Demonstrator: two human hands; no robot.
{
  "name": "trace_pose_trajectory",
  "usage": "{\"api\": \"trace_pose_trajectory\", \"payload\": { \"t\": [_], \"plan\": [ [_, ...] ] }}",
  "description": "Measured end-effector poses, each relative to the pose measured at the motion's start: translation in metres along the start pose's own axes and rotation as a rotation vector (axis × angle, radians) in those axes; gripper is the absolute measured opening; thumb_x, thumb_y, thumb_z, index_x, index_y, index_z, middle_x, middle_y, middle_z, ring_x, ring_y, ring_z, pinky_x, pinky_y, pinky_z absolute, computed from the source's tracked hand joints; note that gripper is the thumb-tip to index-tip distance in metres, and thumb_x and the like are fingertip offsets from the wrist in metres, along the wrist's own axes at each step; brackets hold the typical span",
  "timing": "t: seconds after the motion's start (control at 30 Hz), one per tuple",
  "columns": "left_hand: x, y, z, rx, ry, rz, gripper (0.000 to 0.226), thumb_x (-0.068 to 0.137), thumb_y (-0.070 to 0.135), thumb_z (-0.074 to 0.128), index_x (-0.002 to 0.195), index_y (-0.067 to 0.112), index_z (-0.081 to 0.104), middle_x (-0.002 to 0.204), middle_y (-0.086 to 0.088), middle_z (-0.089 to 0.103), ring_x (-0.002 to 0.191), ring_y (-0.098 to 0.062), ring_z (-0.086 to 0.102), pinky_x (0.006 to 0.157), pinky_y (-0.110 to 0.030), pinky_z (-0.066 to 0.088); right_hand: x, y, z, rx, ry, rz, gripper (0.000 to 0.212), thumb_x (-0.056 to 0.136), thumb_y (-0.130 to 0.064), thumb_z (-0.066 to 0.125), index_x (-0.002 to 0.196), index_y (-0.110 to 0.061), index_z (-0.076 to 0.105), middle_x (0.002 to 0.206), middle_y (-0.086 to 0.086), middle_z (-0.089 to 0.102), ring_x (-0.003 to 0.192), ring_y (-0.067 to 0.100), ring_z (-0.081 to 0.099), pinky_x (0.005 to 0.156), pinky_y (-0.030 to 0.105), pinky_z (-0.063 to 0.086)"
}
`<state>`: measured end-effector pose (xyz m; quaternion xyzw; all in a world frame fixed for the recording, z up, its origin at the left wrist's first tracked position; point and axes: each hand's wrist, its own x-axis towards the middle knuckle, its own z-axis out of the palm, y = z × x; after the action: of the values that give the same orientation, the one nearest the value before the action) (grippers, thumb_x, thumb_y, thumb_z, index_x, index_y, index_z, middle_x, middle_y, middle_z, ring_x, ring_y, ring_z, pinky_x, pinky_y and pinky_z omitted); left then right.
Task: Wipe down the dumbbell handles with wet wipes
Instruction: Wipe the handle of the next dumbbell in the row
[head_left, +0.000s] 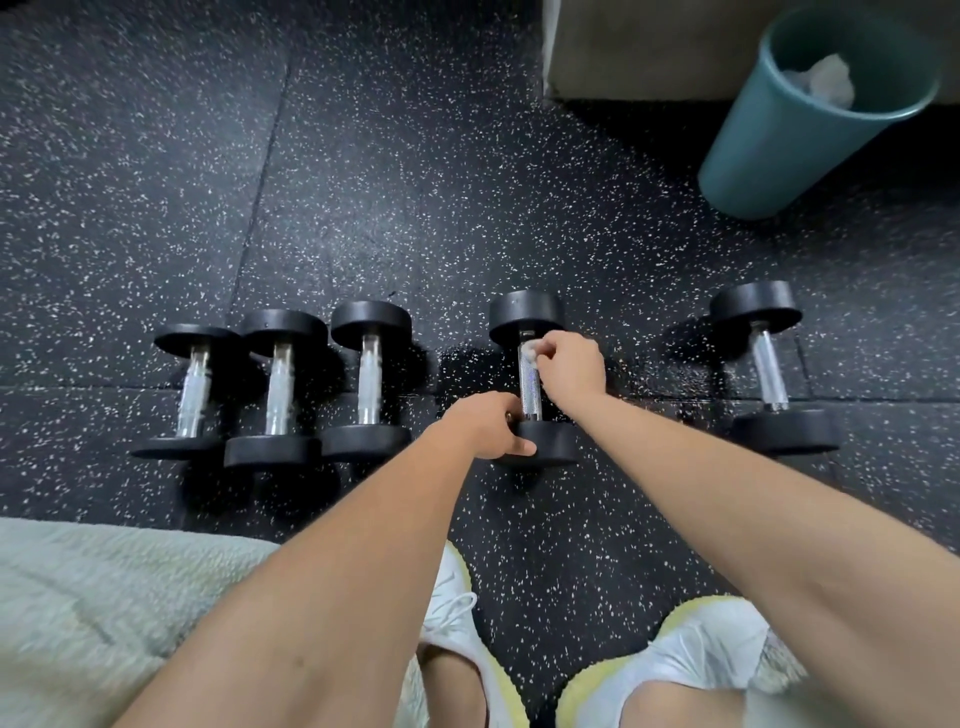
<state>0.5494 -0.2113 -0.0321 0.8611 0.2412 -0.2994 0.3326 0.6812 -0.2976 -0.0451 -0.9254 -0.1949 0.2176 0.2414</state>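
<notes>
Several black dumbbells with chrome handles lie in a row on the speckled floor. On the fourth dumbbell (530, 387), my right hand (569, 366) pinches a crumpled white wet wipe (530, 352) against the far end of the knurled handle. My left hand (493, 426) grips that dumbbell's near weight head, thumb over its side. Three dumbbells sit close together on the left: the first (193, 392), the second (279, 389) and the third (370, 382). A fifth dumbbell (769, 371) lies apart on the right.
A teal bin (769, 140) holding crumpled white wipes stands at the back right beside a beige block (649, 52). A pale fleecy cloth (104, 597) covers the floor at the near left. My white and yellow shoes (462, 623) are at the bottom.
</notes>
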Motion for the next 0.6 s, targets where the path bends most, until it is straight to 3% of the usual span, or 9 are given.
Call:
{"api": "trace_pose_trajectory", "payload": {
  "t": [0.13,0.27,0.33,0.43,0.6],
  "plan": [
    [0.000,-0.003,0.000,-0.024,-0.012,0.017,0.059,0.086,0.048,0.080,0.137,0.029,0.057,0.136,0.005,0.063,0.120,-0.023,0.060,0.089,-0.031,0.042,-0.006,0.019,-0.013,-0.068,-0.147,-0.103,0.013,0.084,-0.018,0.069,0.083,-0.028,0.077,0.094,-0.011,0.075,0.087,0.015,0.067,0.077,0.034,0.056],
    [0.000,-0.002,0.002,-0.025,-0.006,0.017,0.058,0.087,0.050,0.079,0.137,0.029,0.057,0.133,0.005,0.064,0.118,-0.024,0.061,0.086,-0.032,0.043,0.013,-0.001,-0.017,0.087,0.028,-0.029,0.009,0.084,-0.023,0.072,0.080,-0.030,0.076,0.088,-0.008,0.075,0.086,0.017,0.066,0.075,0.030,0.053],
    [-0.001,-0.001,0.003,-0.026,0.003,0.009,0.058,0.086,0.051,0.079,0.135,0.029,0.058,0.132,0.006,0.065,0.117,-0.023,0.062,0.088,-0.033,0.046,0.018,-0.014,-0.015,0.137,0.029,0.025,0.003,0.084,-0.030,0.078,0.082,-0.028,0.079,0.088,-0.004,0.076,0.085,0.019,0.066,0.077,0.030,0.055],
    [-0.002,-0.002,0.001,-0.087,-0.025,-0.019,0.059,0.083,0.051,0.079,0.134,0.029,0.060,0.131,0.006,0.066,0.116,-0.021,0.062,0.097,-0.037,0.050,0.009,-0.018,-0.008,0.068,-0.025,0.011,0.005,0.084,-0.030,0.079,0.080,-0.027,0.077,0.087,-0.005,0.073,0.085,0.019,0.067,0.078,0.033,0.057],
    [-0.004,0.003,0.000,-0.067,-0.029,-0.044,0.070,0.076,0.075,0.073,0.123,0.025,0.062,0.116,0.007,0.067,0.105,-0.019,0.063,0.092,-0.039,0.053,-0.016,0.000,-0.012,-0.090,-0.222,-0.112,0.010,0.083,-0.026,0.078,0.075,-0.023,0.076,0.080,-0.010,0.069,0.077,0.013,0.064,0.068,0.028,0.050]
  ]
}}
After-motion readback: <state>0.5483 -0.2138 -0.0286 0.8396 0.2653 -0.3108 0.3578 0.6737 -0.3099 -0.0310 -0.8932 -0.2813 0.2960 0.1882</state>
